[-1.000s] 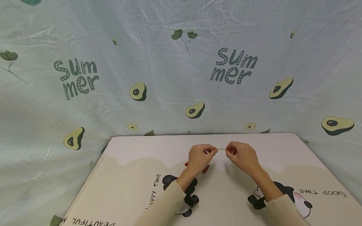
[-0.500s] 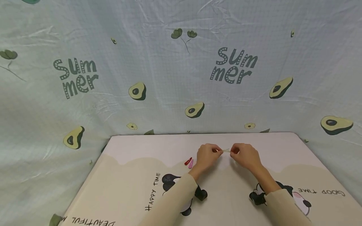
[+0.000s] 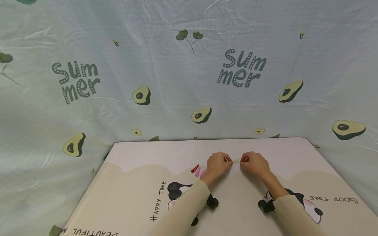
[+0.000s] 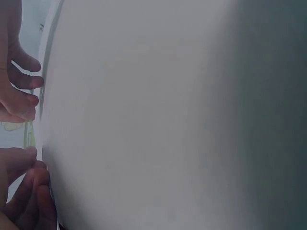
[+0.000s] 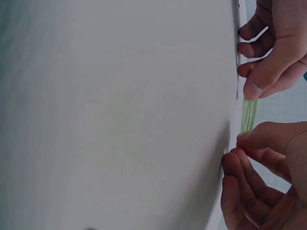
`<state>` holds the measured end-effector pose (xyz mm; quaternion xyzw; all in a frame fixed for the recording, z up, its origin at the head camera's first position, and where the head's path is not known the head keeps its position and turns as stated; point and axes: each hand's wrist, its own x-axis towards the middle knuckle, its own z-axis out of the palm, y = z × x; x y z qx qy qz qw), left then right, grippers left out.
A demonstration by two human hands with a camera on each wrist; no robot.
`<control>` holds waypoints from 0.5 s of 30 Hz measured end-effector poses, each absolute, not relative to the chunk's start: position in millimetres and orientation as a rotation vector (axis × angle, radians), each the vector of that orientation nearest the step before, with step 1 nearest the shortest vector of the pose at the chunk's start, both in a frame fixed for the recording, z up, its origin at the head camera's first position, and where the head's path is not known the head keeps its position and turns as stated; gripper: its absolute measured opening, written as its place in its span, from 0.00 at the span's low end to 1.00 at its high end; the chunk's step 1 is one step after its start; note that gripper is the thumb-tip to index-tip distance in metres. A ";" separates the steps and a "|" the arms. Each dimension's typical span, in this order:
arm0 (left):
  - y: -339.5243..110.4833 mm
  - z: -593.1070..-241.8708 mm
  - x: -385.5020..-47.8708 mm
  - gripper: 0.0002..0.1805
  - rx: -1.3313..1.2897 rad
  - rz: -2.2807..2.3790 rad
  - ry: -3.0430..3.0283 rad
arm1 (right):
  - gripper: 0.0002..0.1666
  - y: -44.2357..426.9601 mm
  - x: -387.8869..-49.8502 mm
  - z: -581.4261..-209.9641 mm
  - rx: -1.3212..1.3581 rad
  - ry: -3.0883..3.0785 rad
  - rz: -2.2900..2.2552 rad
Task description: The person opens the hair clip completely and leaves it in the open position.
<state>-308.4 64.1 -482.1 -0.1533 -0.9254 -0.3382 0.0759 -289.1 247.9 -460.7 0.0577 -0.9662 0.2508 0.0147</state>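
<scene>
A slim light-green snap hair clip (image 3: 236,161) is stretched between my two hands above the far part of the table. My left hand (image 3: 218,164) pinches one end between thumb and fingertip, and my right hand (image 3: 255,164) pinches the other. In the right wrist view the clip (image 5: 248,115) shows narrow slits along its length; my fingertips cover both its ends. The left wrist view catches the same clip (image 4: 29,135) at its left edge. On the table beside my left wrist lie a red hair clip (image 3: 195,168) and two pink ones (image 3: 198,171), one partly hidden by that wrist.
A cream and pale-pink printed cloth covers the table (image 3: 133,183), with cartoon animals and lettering. Behind it and at both sides hangs a pale curtain (image 3: 165,65) printed with avocados and words.
Both hands have shifted right and slightly nearer with the green hair clip still pinched. The pink hair clips beside the left wrist have come into view, while a red one right of it is now hidden.
</scene>
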 end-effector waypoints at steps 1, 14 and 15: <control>64.7 -482.2 -308.6 0.04 -0.463 -1.008 -2.782 | 0.04 248.2 -289.6 -461.3 0.173 -3.012 0.779; 69.7 -481.1 -308.1 0.04 -0.439 -0.937 -2.832 | 0.04 250.6 -296.0 -468.1 0.152 -3.045 0.751; 69.6 -481.2 -308.1 0.04 -0.439 -0.946 -2.831 | 0.04 250.5 -295.7 -468.2 0.151 -3.045 0.754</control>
